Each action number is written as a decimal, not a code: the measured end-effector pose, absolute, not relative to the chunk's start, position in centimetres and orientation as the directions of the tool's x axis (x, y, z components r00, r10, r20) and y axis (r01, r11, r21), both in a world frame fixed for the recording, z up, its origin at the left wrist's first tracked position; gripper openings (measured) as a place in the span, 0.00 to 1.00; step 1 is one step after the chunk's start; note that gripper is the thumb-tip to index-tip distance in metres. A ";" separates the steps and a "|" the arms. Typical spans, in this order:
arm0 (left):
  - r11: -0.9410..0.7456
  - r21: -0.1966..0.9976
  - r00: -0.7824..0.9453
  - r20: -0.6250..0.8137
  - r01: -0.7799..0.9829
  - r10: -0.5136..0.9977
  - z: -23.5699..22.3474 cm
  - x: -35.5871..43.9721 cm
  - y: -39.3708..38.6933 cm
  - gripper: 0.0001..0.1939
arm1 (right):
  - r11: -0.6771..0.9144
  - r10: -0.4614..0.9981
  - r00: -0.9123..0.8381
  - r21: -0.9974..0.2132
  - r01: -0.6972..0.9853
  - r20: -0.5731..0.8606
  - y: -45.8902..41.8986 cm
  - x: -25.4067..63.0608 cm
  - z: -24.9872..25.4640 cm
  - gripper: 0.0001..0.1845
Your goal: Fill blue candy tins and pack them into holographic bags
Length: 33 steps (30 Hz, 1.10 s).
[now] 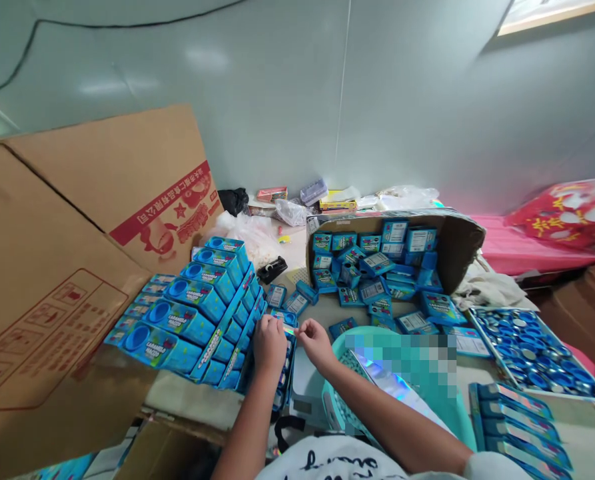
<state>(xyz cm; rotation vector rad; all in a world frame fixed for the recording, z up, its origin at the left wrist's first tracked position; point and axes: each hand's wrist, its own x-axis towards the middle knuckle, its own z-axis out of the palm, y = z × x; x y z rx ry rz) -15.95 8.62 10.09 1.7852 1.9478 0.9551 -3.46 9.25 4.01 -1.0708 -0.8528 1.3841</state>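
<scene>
Pinching shiny strip (290, 330), both hands (270, 341) (317, 343)

Two hands (270, 343) (317, 343); one shiny strip (289, 329); one teal basin (463, 417); dozens of blue boxes (190, 292).

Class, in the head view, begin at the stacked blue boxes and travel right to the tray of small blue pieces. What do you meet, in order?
Stacked blue boxes → left hand → right hand → teal basin → tray of small blue pieces

A pale table (299, 380) bears blue boxes (374, 290) and a teal basket (464, 407).
</scene>
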 end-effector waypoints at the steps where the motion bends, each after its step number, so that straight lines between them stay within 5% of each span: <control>1: -0.016 0.635 -0.153 0.210 0.772 0.966 9.7 -15.9 8.8 0.15 | -0.107 0.990 0.051 -0.940 -0.325 -0.130 9.4 -3.5 3.7 0.14; 10: -0.054 0.513 -0.107 0.279 0.856 0.954 7.4 -16.2 9.3 0.16 | -0.152 0.987 0.000 -0.923 -0.355 -0.163 9.7 -3.7 2.6 0.16; 23: -0.065 0.577 -0.150 0.317 0.814 0.936 7.1 -16.5 9.0 0.15 | -0.211 0.977 -0.058 -0.865 -0.455 -0.207 9.1 -4.2 3.5 0.23; 33: -0.074 0.620 -0.178 0.335 0.781 0.925 7.2 -16.4 8.9 0.13 | -0.151 0.988 -0.067 -0.884 -0.442 -0.136 10.1 -3.0 3.5 0.18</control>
